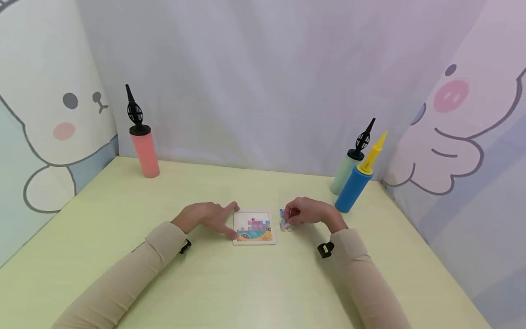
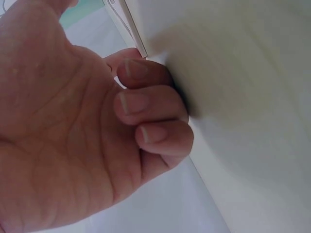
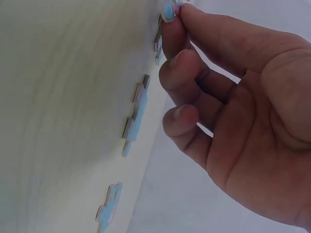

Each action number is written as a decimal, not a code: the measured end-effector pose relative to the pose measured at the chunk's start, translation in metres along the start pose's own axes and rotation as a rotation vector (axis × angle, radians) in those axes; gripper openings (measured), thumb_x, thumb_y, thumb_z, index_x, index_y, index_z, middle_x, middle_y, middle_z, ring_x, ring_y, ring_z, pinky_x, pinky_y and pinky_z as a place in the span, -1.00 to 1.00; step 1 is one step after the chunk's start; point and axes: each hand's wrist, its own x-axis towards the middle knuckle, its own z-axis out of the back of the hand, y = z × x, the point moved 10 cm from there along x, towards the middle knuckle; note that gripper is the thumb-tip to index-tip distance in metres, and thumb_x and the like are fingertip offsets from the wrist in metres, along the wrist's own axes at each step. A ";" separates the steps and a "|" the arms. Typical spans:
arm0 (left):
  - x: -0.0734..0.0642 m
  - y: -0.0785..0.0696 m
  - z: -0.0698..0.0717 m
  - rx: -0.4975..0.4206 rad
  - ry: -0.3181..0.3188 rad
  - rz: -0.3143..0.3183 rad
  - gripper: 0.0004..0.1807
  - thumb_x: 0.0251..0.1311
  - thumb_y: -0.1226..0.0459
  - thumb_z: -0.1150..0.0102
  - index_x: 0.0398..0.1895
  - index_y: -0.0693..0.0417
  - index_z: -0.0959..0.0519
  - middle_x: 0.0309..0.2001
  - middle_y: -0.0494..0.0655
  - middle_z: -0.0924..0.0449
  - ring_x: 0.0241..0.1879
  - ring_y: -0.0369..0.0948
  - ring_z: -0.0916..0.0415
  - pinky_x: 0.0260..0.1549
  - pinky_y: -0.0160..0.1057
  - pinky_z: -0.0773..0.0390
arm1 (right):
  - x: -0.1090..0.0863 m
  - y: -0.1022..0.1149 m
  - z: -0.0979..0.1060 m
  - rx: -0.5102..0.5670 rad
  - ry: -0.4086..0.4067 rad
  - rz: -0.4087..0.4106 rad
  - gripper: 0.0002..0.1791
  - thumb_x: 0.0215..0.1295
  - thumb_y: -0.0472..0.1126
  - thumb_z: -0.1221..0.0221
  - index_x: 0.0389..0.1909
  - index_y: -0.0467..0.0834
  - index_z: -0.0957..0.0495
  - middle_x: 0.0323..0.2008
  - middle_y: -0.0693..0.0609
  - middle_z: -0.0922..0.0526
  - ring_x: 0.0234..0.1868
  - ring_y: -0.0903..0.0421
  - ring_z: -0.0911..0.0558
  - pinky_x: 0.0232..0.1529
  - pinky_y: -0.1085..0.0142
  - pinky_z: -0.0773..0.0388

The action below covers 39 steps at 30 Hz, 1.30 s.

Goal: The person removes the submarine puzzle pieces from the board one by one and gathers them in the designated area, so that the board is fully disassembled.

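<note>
A small jigsaw puzzle in a white frame point(image 1: 255, 243) lies on the table, its lower part filled with a colourful picture and its upper part white. My left hand point(image 1: 211, 218) is at the frame's left side, thumb at the lower corner and index finger at the upper one. Its other three fingers point(image 2: 153, 104) curl toward the palm, low beside the table. My right hand point(image 1: 308, 211) pinches a puzzle piece point(image 3: 168, 10) between thumb and index finger, just right of the frame. Loose puzzle pieces point(image 1: 286, 225) lie under and beside that hand.
A coral-red hand pump point(image 1: 145, 153) with a black nozzle stands at the back left of the pale table point(image 1: 255, 288). At the back right stand a green pump point(image 1: 344, 172) and a blue pump point(image 1: 353, 189) with a yellow nozzle. Behind hangs a white curtain point(image 1: 246, 91).
</note>
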 end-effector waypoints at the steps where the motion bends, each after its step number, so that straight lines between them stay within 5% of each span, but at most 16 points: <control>1: 0.000 0.000 -0.001 -0.002 0.003 -0.001 -0.09 0.09 -0.30 -0.27 0.39 -0.21 -0.12 -0.35 -0.04 -0.53 -0.31 -0.12 -0.47 -0.24 -0.05 -0.42 | 0.000 -0.001 -0.002 -0.004 0.008 -0.012 -0.97 0.40 -0.29 -0.22 -0.25 -0.16 -0.61 -0.41 0.10 -0.56 -0.44 0.19 -0.46 -0.36 0.32 -0.43; 25: 0.002 0.003 -0.002 0.010 0.007 0.012 -0.08 0.09 -0.31 -0.26 0.41 -0.20 -0.10 -0.34 -0.04 -0.53 -0.30 -0.11 -0.47 -0.22 -0.04 -0.42 | 0.002 -0.002 -0.011 -0.007 0.053 -0.054 -0.96 0.37 -0.30 -0.25 -0.22 -0.18 -0.59 -0.41 0.07 -0.55 -0.49 0.15 -0.46 -0.38 0.32 -0.43; 32: -0.001 0.002 0.000 0.005 0.006 0.006 -0.07 0.11 -0.31 -0.25 0.42 -0.19 -0.10 -0.38 -0.04 -0.53 -0.33 -0.11 -0.46 -0.26 -0.06 -0.40 | 0.008 0.018 -0.005 -0.029 -0.034 0.032 -0.95 0.39 -0.28 -0.22 -0.17 -0.12 -0.59 -0.36 0.09 -0.59 -0.41 0.16 -0.53 -0.32 0.29 -0.47; 39: 0.000 0.001 -0.001 -0.003 0.011 0.002 -0.08 0.11 -0.30 -0.26 0.42 -0.18 -0.10 -0.29 -0.03 -0.54 -0.27 -0.09 -0.48 -0.20 -0.02 -0.43 | 0.018 0.039 -0.019 0.088 -0.023 0.061 -0.80 0.40 -0.25 -0.23 -0.01 -0.12 -0.53 -0.34 -0.01 -0.59 -0.52 -0.04 -0.64 -0.39 0.17 -0.59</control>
